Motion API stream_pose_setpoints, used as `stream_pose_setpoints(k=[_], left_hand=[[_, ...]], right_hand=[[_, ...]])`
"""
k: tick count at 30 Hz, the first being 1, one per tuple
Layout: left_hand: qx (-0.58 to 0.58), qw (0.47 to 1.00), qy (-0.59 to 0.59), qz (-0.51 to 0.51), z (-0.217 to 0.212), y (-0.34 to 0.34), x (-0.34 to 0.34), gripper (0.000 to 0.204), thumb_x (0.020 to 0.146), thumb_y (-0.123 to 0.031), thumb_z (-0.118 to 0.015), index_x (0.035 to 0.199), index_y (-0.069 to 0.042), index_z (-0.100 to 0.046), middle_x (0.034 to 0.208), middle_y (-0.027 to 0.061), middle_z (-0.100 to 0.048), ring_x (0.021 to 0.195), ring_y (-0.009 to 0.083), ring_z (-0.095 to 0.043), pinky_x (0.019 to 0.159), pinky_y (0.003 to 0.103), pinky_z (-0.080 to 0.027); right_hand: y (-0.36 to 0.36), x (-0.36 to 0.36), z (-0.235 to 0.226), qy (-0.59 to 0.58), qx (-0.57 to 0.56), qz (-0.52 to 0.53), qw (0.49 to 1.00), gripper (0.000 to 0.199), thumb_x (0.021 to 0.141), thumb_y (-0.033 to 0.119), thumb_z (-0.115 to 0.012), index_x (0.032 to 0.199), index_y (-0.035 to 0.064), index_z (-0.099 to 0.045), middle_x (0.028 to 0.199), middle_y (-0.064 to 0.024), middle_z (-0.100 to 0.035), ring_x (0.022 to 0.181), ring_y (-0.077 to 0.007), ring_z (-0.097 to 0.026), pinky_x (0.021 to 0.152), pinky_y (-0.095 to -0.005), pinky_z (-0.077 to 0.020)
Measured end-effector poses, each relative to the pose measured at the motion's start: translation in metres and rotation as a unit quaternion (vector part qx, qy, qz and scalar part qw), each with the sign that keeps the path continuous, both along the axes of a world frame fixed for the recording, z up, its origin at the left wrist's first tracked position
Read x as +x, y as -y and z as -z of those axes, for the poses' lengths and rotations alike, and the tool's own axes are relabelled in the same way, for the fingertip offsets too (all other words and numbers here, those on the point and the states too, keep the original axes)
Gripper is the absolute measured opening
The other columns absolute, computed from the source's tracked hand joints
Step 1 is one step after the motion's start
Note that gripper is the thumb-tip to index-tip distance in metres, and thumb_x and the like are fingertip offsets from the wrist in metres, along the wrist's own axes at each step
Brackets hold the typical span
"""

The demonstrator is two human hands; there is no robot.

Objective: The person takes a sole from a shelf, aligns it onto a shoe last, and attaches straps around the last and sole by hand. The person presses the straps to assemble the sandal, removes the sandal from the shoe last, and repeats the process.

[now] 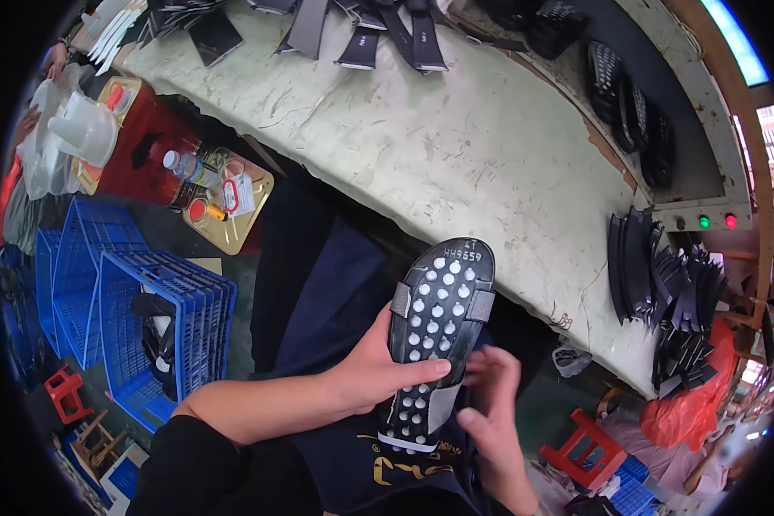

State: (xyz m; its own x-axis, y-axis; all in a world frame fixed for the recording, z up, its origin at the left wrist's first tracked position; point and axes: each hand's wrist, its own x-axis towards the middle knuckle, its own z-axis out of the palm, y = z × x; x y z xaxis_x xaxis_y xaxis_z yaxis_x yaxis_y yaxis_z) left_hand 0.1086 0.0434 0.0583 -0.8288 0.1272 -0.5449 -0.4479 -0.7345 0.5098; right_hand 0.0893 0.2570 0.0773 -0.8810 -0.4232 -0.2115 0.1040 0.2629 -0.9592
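Note:
A black sandal (439, 331) is held with its underside toward me, over my lap by the bench edge. Rows of white round dots cover that underside, and grey strap ends are folded onto it from both sides. Gripping it from the left, my left hand (385, 365) lays its thumb across the lower middle. Beside the sandal's lower right edge is my right hand (495, 413), slightly blurred, thumb and fingers apart, with nothing visible between them. Whether its fingertips touch the sandal, I cannot tell.
The pale workbench (353, 142) stretches ahead. Black straps (396, 39) lie at its far edge, and piles of black strips (632, 271) at its right end. Dark footwear (606, 73) sits in a curved machine. Blue crates (168, 322) and a tray (262, 193) stand left, a red stool (583, 447) right.

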Motion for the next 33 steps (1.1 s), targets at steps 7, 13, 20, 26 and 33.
stream_pose_setpoints(k=[7,13,20,26,33], left_hand=[[-0.004,1.0,0.007,0.0,-0.001,-0.003,-0.001,0.08,0.079,0.0,-0.079,0.141,-0.003,-0.029,0.128,0.0101,-0.052,0.118,0.0174,-0.056,0.1,0.034,-0.05],[-0.037,0.999,0.018,-0.002,-0.002,-0.013,-0.001,0.079,0.079,0.0,-0.079,0.14,-0.002,-0.028,0.127,0.0107,-0.052,0.118,0.0179,-0.056,0.099,0.034,-0.049],[-0.043,0.998,0.041,-0.008,-0.003,-0.009,0.006,0.085,0.079,-0.004,-0.08,0.143,-0.001,-0.024,0.13,0.0116,-0.05,0.12,0.0181,-0.053,0.101,0.034,-0.048],[-0.093,0.996,0.017,-0.001,0.009,-0.002,0.033,0.093,0.084,-0.018,-0.078,0.149,-0.003,-0.014,0.143,0.0142,-0.042,0.126,0.0198,-0.05,0.104,0.034,-0.045],[0.065,0.996,0.041,0.05,-0.007,0.021,0.047,0.092,0.087,-0.036,-0.074,0.153,-0.004,-0.018,0.15,0.0144,-0.038,0.135,0.0262,-0.044,0.113,0.039,-0.038]], right_hand=[[0.026,-0.002,0.005,0.319,-0.141,-0.049,0.936,0.112,0.073,0.018,-0.075,0.155,0.0047,0.0,0.145,-0.0152,-0.034,0.141,-0.028,-0.032,0.116,-0.0414,-0.0252],[0.027,0.01,0.018,0.251,-0.094,-0.07,0.961,0.117,0.073,0.017,-0.074,0.155,0.0049,0.009,0.149,-0.0191,-0.03,0.141,-0.0293,-0.031,0.115,-0.0423,-0.0288],[0.029,0.004,0.007,0.325,-0.145,-0.067,0.932,0.115,0.072,0.017,-0.074,0.153,0.0025,0.007,0.146,-0.0213,-0.031,0.138,-0.0297,-0.034,0.114,-0.0428,-0.0304],[0.027,0.011,-0.012,0.04,0.074,-0.115,0.99,0.117,0.072,0.03,-0.084,0.154,0.0009,-0.007,0.148,-0.0207,-0.032,0.136,-0.0273,-0.037,0.11,-0.0408,-0.035],[0.032,0.01,-0.031,-0.132,0.042,-0.162,0.977,0.121,0.064,0.024,-0.092,0.151,-0.0031,-0.013,0.148,-0.0223,-0.029,0.134,-0.0324,-0.041,0.113,-0.0442,-0.0323]])
